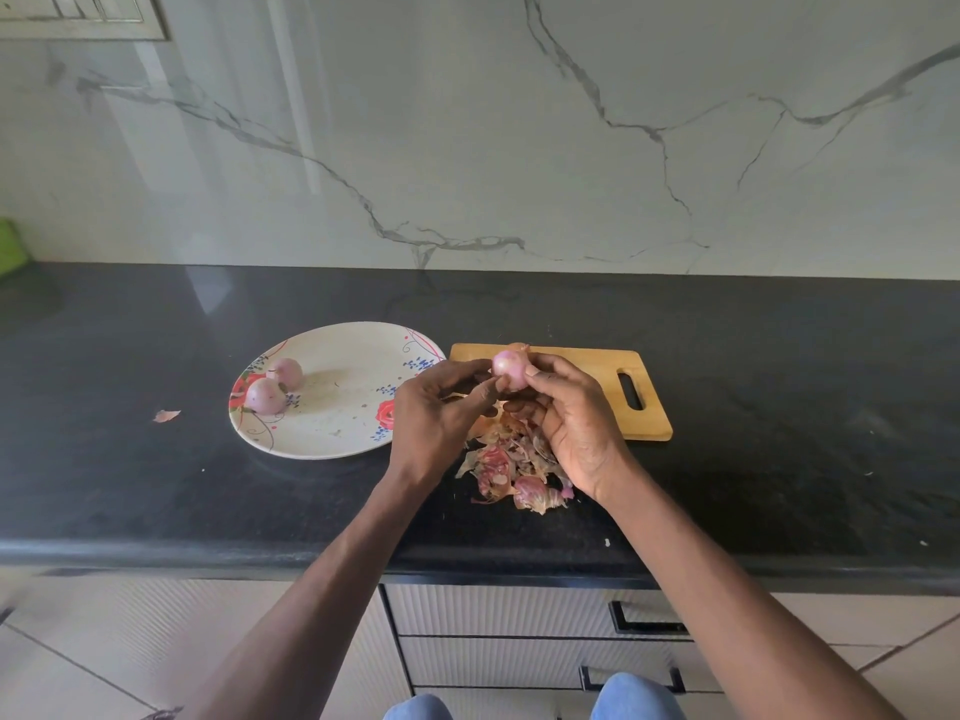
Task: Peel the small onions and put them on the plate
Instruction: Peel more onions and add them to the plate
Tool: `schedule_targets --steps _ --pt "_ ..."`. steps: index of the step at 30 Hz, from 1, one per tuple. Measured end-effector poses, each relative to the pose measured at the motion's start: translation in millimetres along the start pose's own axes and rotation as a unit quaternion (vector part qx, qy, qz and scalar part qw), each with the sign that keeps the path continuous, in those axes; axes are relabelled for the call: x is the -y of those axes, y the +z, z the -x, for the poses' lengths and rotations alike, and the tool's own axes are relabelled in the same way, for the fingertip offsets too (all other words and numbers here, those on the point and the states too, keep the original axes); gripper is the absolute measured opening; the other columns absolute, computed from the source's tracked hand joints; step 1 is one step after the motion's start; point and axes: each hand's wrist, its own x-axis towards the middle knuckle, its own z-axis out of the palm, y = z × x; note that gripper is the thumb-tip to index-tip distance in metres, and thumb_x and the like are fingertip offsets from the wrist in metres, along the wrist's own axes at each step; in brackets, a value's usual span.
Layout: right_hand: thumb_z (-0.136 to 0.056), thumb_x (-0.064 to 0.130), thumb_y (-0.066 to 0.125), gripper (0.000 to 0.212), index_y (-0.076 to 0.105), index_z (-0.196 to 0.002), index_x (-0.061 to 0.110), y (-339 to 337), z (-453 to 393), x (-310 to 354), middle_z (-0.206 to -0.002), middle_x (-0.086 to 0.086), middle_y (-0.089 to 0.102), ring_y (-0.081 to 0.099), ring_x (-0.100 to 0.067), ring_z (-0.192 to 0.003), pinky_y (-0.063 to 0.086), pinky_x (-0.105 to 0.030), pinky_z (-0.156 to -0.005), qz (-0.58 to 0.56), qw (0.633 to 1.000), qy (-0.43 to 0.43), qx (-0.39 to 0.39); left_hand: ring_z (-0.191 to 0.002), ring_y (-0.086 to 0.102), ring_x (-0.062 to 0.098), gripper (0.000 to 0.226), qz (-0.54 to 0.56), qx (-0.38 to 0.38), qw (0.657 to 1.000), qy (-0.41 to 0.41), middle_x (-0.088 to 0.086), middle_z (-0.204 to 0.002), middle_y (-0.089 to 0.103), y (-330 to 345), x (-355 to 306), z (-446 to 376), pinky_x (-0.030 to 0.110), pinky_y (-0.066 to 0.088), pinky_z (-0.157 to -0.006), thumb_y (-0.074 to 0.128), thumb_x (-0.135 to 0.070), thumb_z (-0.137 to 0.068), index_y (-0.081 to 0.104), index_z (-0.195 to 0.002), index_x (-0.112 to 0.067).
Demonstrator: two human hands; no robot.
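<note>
A pile of peels [511, 467] lies nearest. Above it, the left hand [439, 413] and right hand [569, 418] pinch one onion [508, 367]. At nine o'clock, two peeled onions [274, 384] sit on the plate [337, 407]; behind lies a cutting board [597, 387].

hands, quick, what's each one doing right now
Left hand: fingers pinching at the onion, peeling it.
Right hand: holds the onion in its fingers.

Bare forearms, blue jeans [636, 696].
</note>
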Motion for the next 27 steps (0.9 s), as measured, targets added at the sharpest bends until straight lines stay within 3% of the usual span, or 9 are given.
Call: schedule_targets --steps 3,6,11,14,19,23,27 --pt "-0.097 0.005 0.057 0.024 0.067 -0.118 0.0 0 -1 -2 -0.111 -0.024 0.071 0.068 -0.028 -0.095 0.056 -0.037 -0.084 0.002 1.0 -0.004 -0.011 -0.072 0.074 0.024 0.02 0.001 -0.004 1.0 0.013 0.005 -0.089 0.077 -1 -1 1 0.047 0.062 -0.069 0.075 -0.014 -0.09 0.078 -0.109 -0.014" --pt "-0.095 0.009 0.061 0.024 0.07 -0.117 0.004 0 0 -2 -0.115 -0.023 0.071 0.068 -0.029 -0.1 0.056 -0.038 -0.086 0.007 1.0 -0.007 -0.016 -0.072 0.074 0.024 0.018 0.015 -0.006 1.0 0.024 0.002 -0.087 0.077 0 -2 2 0.049 0.062 -0.07 0.074 -0.013 -0.091 0.076 -0.103 -0.026" --pt "-0.083 0.003 0.074 0.04 0.071 -0.122 0.012 -1 2 -2 -0.117 -0.011 0.073 0.07 -0.027 -0.108 0.058 -0.035 -0.089 0.037 0.999 -0.032 -0.008 -0.09 0.076 0.029 0.023 0.083 0.007 0.996 -0.025 0.006 -0.1 0.078 2 -5 1 0.052 0.059 -0.086 0.077 -0.029 -0.084 0.077 -0.107 -0.027" --pt "-0.078 -0.007 0.076 0.054 0.065 -0.127 0.013 -3 0 -3 -0.12 -0.005 0.072 0.069 -0.021 -0.111 0.057 -0.031 -0.085 0.07 0.996 -0.053 -0.005 -0.098 0.075 0.028 0.022 0.119 0.03 0.991 -0.046 0.008 -0.102 0.078 2 -11 -1 0.053 0.057 -0.094 0.079 -0.013 -0.086 0.08 -0.103 -0.026" --pt "-0.077 -0.018 0.07 0.053 0.069 -0.119 0.015 -2 1 -3 -0.115 -0.005 0.074 0.07 -0.016 -0.108 0.056 -0.026 -0.083 0.081 0.994 -0.077 0.0 -0.108 0.072 0.029 0.032 0.131 0.056 0.989 -0.05 0.011 -0.11 0.076 1 -10 -3 0.052 0.054 -0.099 0.075 0.002 -0.085 0.075 -0.113 -0.014" --pt "-0.08 -0.013 0.071 0.05 0.07 -0.12 0.017 -4 1 -3 -0.116 -0.002 0.074 0.07 -0.015 -0.107 0.057 -0.025 -0.082 0.092 0.992 -0.085 0.001 -0.11 0.071 0.029 0.04 0.136 0.068 0.988 -0.039 0.01 -0.113 0.076 1 -8 -3 0.05 0.054 -0.098 0.074 0.003 -0.085 0.077 -0.111 -0.026" --pt "-0.078 0.001 0.081 0.05 0.067 -0.124 0.012 -5 -1 -8 -0.117 -0.003 0.073 0.07 -0.015 -0.108 0.058 -0.029 -0.087 0.152 0.982 -0.114 -0.021 -0.103 0.073 0.03 0.028 0.141 0.028 0.988 -0.048 0.009 -0.106 0.077 2 -8 -2 0.044 0.057 -0.094 0.077 -0.007 -0.085 0.078 -0.109 -0.021"
